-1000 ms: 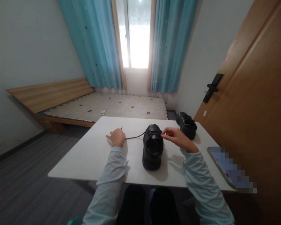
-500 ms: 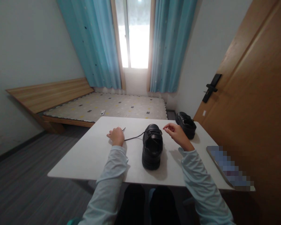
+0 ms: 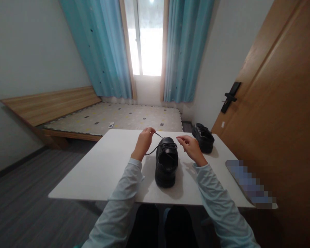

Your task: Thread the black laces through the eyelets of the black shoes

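A black shoe (image 3: 166, 165) stands on the white table (image 3: 98, 172), its toe pointing away from me and its opening facing me. From its left side a thin black lace (image 3: 151, 151) loops out to my left hand (image 3: 144, 141). That hand is closed on the lace, whose tip sticks out to the right above the shoe's toe. On the shoe's right, my right hand (image 3: 189, 146) hovers with fingertips pinched together near the toe; what they hold, if anything, is too small to make out.
Behind my right hand, a second black shoe (image 3: 203, 137) stands at the table's far right. A flat pixelated object (image 3: 250, 186) lies along the right edge. Beyond the table is a bed (image 3: 124, 117); a wooden door (image 3: 274, 113) stands at the right.
My left hand has moved right and forward, bringing the lace end from the left over to near the shoe's toe. My right hand has shifted slightly; both shoes stay on the table.
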The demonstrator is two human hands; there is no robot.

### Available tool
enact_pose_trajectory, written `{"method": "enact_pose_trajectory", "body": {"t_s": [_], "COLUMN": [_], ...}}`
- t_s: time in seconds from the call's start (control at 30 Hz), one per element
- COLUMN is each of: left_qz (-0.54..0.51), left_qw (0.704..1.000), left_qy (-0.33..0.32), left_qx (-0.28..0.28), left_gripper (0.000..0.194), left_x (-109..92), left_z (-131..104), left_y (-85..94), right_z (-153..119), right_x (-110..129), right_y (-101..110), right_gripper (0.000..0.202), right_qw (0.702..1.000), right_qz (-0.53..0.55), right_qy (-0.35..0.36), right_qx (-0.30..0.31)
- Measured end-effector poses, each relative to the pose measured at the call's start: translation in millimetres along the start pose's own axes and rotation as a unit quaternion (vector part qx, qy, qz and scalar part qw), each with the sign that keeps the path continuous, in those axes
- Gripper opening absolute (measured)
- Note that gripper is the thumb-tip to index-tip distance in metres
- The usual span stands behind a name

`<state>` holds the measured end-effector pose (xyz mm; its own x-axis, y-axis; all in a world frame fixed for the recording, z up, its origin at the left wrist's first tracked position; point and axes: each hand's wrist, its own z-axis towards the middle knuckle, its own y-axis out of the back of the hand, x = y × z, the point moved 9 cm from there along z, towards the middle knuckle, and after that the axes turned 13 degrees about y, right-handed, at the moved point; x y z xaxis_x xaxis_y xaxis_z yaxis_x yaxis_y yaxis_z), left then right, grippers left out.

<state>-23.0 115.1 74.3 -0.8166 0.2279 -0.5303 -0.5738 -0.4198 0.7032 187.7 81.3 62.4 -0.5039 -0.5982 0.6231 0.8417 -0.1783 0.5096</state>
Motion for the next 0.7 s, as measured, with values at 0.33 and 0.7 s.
{"method": "enact_pose_trajectory", "body": {"t_s": [0.33,0.7], "left_qz": [-0.043,-0.103], "left_qw": [0.983,0.966], "left_qy": [-0.157,-0.218], "left_qx": [0.087,0.094], "left_gripper": [0.013,0.019], "left_x": [-75.3,-97.2], "left_z": [-19.4,-38.9], "left_y": [-23.0,-13.0], "right_z": [1.4,-0.1], "right_x": [8.1,-15.5], "right_y": [-2.7,15.1], "right_gripper": [0.031,0.028], "right_qw": [0.999,0.994], "right_qz": [-0.014,0.042], "right_qy": [0.047,-0.038], "right_qx": [-0.008,-0.089]}}
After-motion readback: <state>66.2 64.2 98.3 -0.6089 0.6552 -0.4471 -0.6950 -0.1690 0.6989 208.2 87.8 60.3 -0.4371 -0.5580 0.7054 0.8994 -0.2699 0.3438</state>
